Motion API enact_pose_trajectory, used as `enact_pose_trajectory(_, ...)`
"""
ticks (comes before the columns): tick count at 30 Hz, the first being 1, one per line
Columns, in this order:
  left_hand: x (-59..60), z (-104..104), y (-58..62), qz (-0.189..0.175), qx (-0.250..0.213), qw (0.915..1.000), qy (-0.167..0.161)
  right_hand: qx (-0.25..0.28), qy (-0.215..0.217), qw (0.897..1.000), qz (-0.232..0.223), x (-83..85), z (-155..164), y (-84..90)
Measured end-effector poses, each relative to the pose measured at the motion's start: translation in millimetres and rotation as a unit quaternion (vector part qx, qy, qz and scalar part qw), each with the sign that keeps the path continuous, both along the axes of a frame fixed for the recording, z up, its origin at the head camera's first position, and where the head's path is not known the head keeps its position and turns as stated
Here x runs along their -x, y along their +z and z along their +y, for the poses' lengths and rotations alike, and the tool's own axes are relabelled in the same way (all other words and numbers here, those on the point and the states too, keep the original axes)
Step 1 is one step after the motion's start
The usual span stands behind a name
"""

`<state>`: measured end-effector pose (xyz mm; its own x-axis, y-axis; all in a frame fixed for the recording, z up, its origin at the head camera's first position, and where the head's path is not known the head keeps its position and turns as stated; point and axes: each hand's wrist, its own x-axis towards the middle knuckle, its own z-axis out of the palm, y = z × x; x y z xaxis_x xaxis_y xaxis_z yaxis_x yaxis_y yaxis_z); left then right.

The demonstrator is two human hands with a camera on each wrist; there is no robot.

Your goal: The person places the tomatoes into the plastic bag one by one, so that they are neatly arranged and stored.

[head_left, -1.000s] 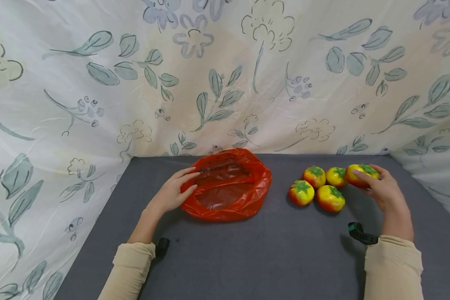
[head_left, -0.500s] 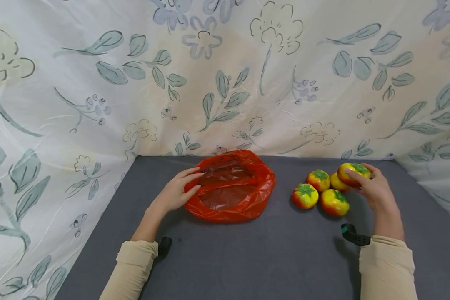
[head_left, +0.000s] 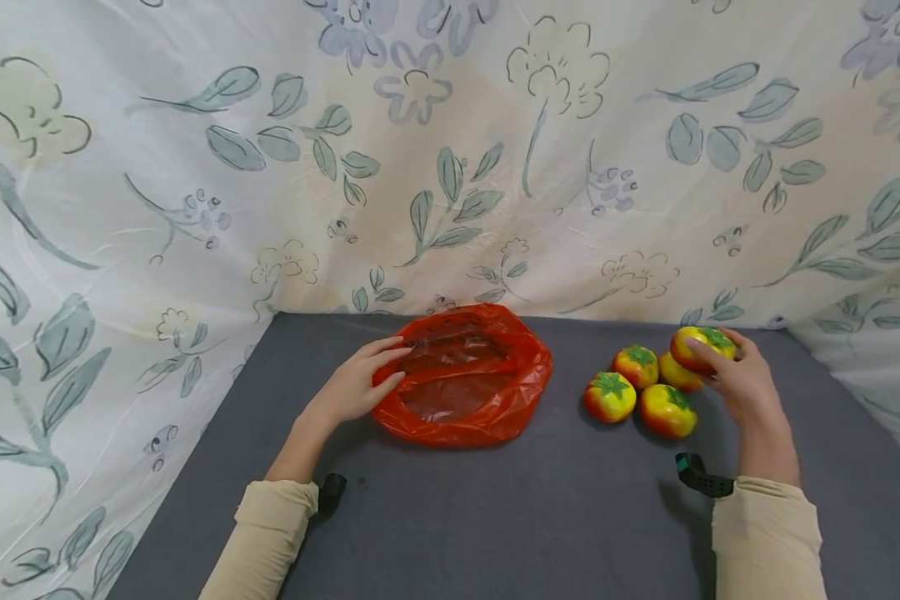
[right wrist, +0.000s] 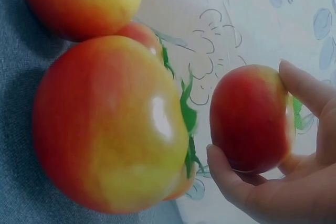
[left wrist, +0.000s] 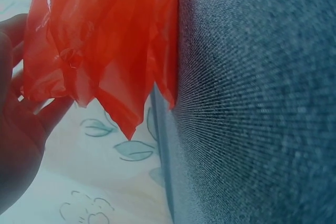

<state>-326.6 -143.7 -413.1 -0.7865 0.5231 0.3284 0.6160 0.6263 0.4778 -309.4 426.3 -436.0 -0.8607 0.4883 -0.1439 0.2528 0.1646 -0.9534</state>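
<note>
A red plastic bag (head_left: 495, 417) sits on the dark table with its mouth spread wide, facing up. At its left rim rests my left hand (head_left: 345, 387), fingers and thumb extended over the edge; in the left wrist view the fingertips pass behind the red plastic (left wrist: 105, 35). My right hand (head_left: 746, 379) grips a red-and-yellow tomato (head_left: 690, 350) with a green leafy top, held up between thumb and fingers. Below and left of it stand several similar tomatoes, among them a front one (head_left: 667, 411) and a left one (head_left: 610, 397). The right wrist view shows the held tomato (right wrist: 249, 119) apart from the large near one (right wrist: 110, 124).
A grey-black cloth (head_left: 525, 517) covers the table. Behind it and at both sides hangs a pale curtain (head_left: 435, 208) with leaves and flowers. Each wrist wears a small black device, one (head_left: 701, 477) by the right sleeve.
My right hand has shifted left with the tomato, now overlapping the back right tomato in the head view. The left hand stays at the bag's rim. The head view has shifted slightly.
</note>
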Motion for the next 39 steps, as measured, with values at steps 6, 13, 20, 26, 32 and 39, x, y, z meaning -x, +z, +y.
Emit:
enact_pose_trajectory(6,-0.4,1.7,-0.5,0.001,0.001,1.0000,-0.003,0.014,-0.007,1.000,0.019,8.5,4.4,-9.6)
enact_pose_trajectory(13,-0.5,1.9,-2.3,-0.001,0.000,1.0000,0.000,0.031,0.013,0.999,0.019,-20.5,-51.2,42.7)
enact_pose_trajectory(20,-2.7,2.3,-0.2,-0.008,-0.004,0.9999,0.005,0.024,0.017,0.999,0.041,18.1,-12.0,-3.4)
enact_pose_trajectory(26,-2.3,2.2,1.4,-0.006,-0.003,1.0000,0.004,0.017,0.033,0.998,0.042,22.7,-18.2,2.7)
enact_pose_trajectory(32,-1.1,1.7,0.4,-0.007,-0.001,1.0000,0.004,0.008,0.082,0.996,0.032,-16.7,-80.8,64.7)
enact_pose_trajectory(39,0.1,1.6,0.3,-0.001,0.000,1.0000,0.005,0.010,0.113,0.993,0.037,-22.6,-108.5,82.0)
